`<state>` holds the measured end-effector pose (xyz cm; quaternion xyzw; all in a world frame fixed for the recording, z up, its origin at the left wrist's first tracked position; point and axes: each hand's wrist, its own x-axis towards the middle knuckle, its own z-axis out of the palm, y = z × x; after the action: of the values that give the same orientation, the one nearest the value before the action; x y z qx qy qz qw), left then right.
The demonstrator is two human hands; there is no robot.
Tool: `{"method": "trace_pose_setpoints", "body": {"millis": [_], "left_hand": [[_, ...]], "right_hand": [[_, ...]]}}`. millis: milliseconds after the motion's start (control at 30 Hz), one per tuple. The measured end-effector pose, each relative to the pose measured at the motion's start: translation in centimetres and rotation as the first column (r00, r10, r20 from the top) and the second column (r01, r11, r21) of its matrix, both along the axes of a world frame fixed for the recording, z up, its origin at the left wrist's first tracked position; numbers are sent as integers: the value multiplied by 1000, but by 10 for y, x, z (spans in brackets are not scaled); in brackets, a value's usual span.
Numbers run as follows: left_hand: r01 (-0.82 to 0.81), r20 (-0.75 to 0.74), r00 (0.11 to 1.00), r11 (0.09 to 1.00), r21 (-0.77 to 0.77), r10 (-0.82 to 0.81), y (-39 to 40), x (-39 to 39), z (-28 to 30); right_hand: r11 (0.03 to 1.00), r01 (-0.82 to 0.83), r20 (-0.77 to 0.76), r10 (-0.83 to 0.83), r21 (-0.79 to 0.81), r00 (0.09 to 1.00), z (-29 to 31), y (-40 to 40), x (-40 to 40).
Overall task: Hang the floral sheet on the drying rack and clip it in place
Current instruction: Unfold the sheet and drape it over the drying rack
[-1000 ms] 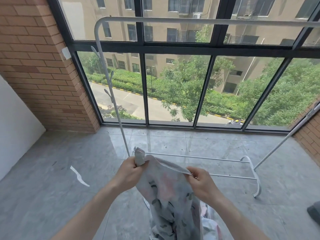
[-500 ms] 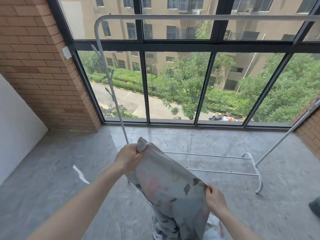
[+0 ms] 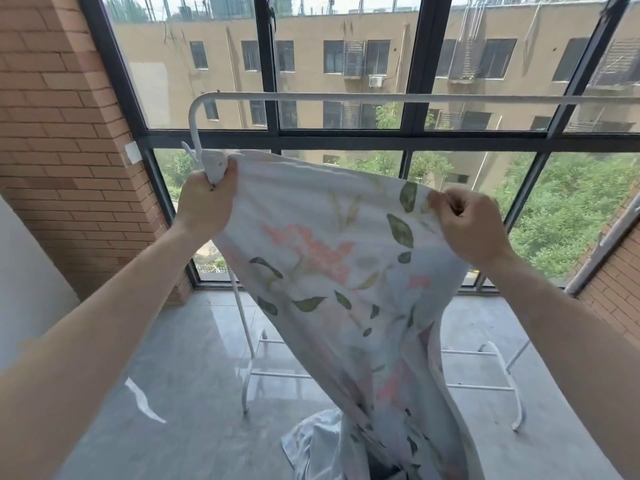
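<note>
Two bare arms reached up and forward from the bottom corners. The left hand [image 3: 207, 199] was a tight fist, and its fingers gripped one top corner of the sheet [image 3: 332, 258]; a bit of white cloth stuck out above the fist. The right hand [image 3: 469, 225] had its fingers curled in, and they pinched the other end of the top edge. The sheet was stretched between the two hands, with the left end higher than the right. It was pale, with pink flowers and green leaves on it. From the hands it hung down in a long twist, and its bottom end lay in a heap on the gray floor [image 3: 194, 375], close to the person.

Behind the sheet stood the white rack [image 3: 381, 97]. Its top bar ran across above both hands, and the sheet was below the bar and not on it. The left fist was just in front of the rack's left post. The rack's low bars and curved feet rested on the floor.

Farther back was a big window [image 3: 273, 136] with dark frames. A brick wall [image 3: 59, 140] stood on the left. Outside were green trees and a tan building.
</note>
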<state>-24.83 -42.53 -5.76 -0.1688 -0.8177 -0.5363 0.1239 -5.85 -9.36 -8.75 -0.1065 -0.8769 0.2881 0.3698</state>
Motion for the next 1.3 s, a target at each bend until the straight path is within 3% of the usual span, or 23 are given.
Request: {"method": "trace_pose_setpoints", "body": {"millis": [133,300,333,400,467,500,633,733,967,1167,1300], "left_hand": [[11,-139,990,993,-116,-27,2,-2,26],[-22,-294,955,997,80,45,14,-20,96],[-11,-308,951,998,62,30,18,-23,105],[-23,-310,950,986,-166,-30,26,-29,103],[-36,-242,967,898,-438,-79,27,-37,81],[-26,-197,977,869,-495,-84,24,-38,67],[111,27,994,920,-376,-109,7,-38,12],[204,156,975,905,-373,-155,1,-32,-24],[365,319,920,800,-476,-229,12,12,-64],[536,503,795,782,-318,-340,47,53,-74],[584,487,789,704,-404,-375,71,78,-70]], "right_hand": [[997,1,-7,-1,-76,1000,-17,11,9],[988,-51,-78,40,-145,996,-5,-2,7],[988,-54,-83,42,-147,996,-1,-2,6],[988,-63,-59,56,-140,997,-3,-2,6],[985,-71,-31,67,-157,997,-15,1,12],[983,-72,-22,69,-169,997,-22,2,15],[973,-66,-13,65,-223,998,-46,1,20],[969,-81,19,87,-232,996,-56,-3,18],[961,-149,46,164,-232,985,-72,-16,18],[930,-192,104,234,-312,967,-92,-16,35],[931,-156,122,206,-329,971,-92,10,53]]}}
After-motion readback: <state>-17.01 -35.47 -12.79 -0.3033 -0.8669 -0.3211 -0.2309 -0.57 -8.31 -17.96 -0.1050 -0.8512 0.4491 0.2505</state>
